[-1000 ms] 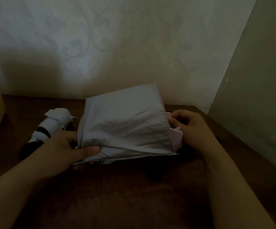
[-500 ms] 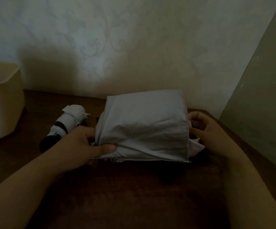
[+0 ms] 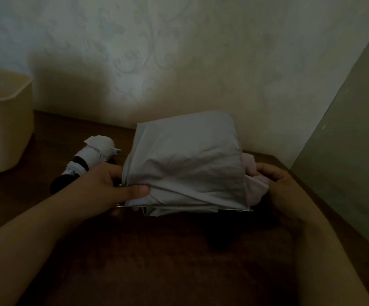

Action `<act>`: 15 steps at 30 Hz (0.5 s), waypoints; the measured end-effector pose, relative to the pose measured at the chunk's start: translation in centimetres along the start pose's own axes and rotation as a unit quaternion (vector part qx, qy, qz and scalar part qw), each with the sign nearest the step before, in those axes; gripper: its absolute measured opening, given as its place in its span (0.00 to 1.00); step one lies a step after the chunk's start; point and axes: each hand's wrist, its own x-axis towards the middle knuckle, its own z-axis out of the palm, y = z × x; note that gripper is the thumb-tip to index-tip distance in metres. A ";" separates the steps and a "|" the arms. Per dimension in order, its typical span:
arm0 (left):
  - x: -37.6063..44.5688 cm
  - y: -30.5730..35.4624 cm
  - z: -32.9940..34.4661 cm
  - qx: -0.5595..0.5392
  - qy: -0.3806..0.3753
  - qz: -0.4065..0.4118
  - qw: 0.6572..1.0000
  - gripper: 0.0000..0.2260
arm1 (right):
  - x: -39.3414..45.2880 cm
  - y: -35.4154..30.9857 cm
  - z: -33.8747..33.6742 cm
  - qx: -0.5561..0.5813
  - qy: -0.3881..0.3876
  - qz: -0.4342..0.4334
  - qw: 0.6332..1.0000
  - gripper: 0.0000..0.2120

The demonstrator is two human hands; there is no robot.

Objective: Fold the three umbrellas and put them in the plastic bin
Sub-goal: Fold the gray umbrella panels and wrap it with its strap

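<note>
A pale grey umbrella (image 3: 185, 164) with loose, rumpled canopy lies sideways just above the dark wooden table (image 3: 157, 261). My left hand (image 3: 110, 186) grips its left end, thumb pressed over the cloth. My right hand (image 3: 278, 191) holds the right end, where pinkish inner fabric (image 3: 256, 184) bunches out. A thin metal rib shows along the bottom edge. Behind my left hand a rolled white umbrella with a black handle (image 3: 86, 162) lies on the table. A cream plastic bin (image 3: 4, 129) stands at the far left.
A patterned wall runs along the back of the table. A grey-green panel (image 3: 351, 151) rises at the right edge. The room is dim.
The view has swung left, bringing the cream bin into sight. Both hands keep their hold on the grey umbrella, whose canopy has settled a little lower.
</note>
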 end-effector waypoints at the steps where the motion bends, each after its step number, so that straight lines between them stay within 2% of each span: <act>1: 0.0 0.0 0.0 -0.007 0.000 -0.003 1.000 0.05 | -0.2 -0.2 0.0 -0.002 -0.012 -0.002 1.000 0.09; 3: -0.1 0.1 0.0 -0.016 0.002 -0.011 1.000 0.06 | -0.3 -0.2 0.0 -0.011 -0.016 -0.013 1.000 0.08; 6: -0.1 0.0 0.2 -0.015 -0.007 -0.001 1.000 0.06 | -0.2 0.0 0.3 -0.058 0.024 -0.016 0.998 0.10; 11: -0.3 0.1 0.7 -0.018 -0.014 0.018 1.000 0.10 | 0.8 0.4 0.6 -0.058 0.100 0.076 0.990 0.11; 13: -0.5 0.3 1.1 -0.021 -0.014 0.019 1.000 0.10 | 1.1 0.9 0.2 -0.027 0.122 0.104 0.987 0.15; 15: -0.6 0.4 1.2 -0.043 0.000 0.003 0.999 0.15 | 1.3 1.4 -0.2 -0.020 0.199 0.084 0.976 0.12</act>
